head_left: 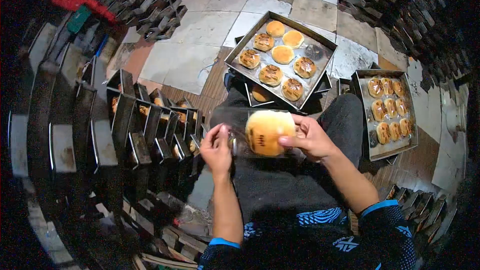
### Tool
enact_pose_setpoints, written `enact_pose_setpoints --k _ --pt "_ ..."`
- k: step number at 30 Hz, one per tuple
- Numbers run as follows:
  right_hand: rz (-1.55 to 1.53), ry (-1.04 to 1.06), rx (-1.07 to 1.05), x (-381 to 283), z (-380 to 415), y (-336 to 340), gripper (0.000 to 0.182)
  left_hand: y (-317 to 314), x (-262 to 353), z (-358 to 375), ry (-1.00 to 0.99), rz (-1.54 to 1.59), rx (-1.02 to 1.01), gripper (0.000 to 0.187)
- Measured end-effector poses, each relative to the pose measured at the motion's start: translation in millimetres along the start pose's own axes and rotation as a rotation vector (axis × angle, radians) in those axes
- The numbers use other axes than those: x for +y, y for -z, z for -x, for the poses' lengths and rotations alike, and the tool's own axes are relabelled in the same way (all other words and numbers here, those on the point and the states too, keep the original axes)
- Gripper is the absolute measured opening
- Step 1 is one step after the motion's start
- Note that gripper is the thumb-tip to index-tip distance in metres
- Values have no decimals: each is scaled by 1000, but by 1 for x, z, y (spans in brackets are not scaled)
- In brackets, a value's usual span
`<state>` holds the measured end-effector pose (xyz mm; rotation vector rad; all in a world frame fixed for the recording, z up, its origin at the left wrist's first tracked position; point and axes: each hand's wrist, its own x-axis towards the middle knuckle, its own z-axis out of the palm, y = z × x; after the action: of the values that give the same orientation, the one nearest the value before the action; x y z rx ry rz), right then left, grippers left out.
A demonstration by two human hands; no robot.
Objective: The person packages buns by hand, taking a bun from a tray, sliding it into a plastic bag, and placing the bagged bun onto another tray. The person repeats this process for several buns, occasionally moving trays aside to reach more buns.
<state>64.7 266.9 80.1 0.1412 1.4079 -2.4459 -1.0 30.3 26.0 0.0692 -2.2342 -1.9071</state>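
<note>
The person's right hand grips a round bun that sits partway inside a clear plastic bag, while the left hand pinches the bag's open end. The bun is held above the lap, just in front of the near tray, which carries eight or so buns still unwrapped. A second tray to the right is also full. No bagged buns show anywhere, so the packing looks barely begun — this bun is in hand, and two trays remain.
</note>
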Motion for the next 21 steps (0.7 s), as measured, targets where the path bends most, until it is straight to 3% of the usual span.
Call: enact_pose_setpoints --k 1,2,3,4,6,7,8,11,12,14,15,16,19,20,21 --pt "88 92 21 -2 0 -13 51 -7 16 3 13 33 22 12" --pt "175 187 42 -5 2 -25 50 -4 22 -2 16 -34 -11 33" --pt "657 460 126 -9 11 -37 48 -9 28 5 154 352 18 46" --pt "797 636 16 -11 13 -44 53 -22 66 11 290 741 42 59" --pt "1045 784 -145 -13 18 -65 59 -22 86 20 332 974 -258 73" --pt "1121 804 -221 -11 18 -69 66 -20 97 21 289 1055 -306 71" --pt "1115 806 -226 -11 16 -74 66 -26 107 21 155 1017 -177 64" --pt "1294 1013 -79 -16 7 -79 72 -37 119 47 -230 505 -233 67" --pt "1290 1011 -85 -20 10 -82 72 -49 124 64 -231 422 -134 63" --pt "1356 789 -98 -27 19 -87 66 -35 118 54 312 892 -72 60" --pt "1303 788 -54 -15 24 -89 59 -33 92 46 266 740 -63 59" --pt "1295 787 -64 -7 27 -87 59 -22 87 31 308 1049 -122 60" --pt "1181 582 -536 -3 32 -64 32 0 89 16 272 1195 -194 61" --pt "920 417 -616 -4 28 -59 20 0 90 18 278 1188 -190 61" --pt "861 465 -491 -8 23 -59 18 -7 93 20 266 1259 -177 61"
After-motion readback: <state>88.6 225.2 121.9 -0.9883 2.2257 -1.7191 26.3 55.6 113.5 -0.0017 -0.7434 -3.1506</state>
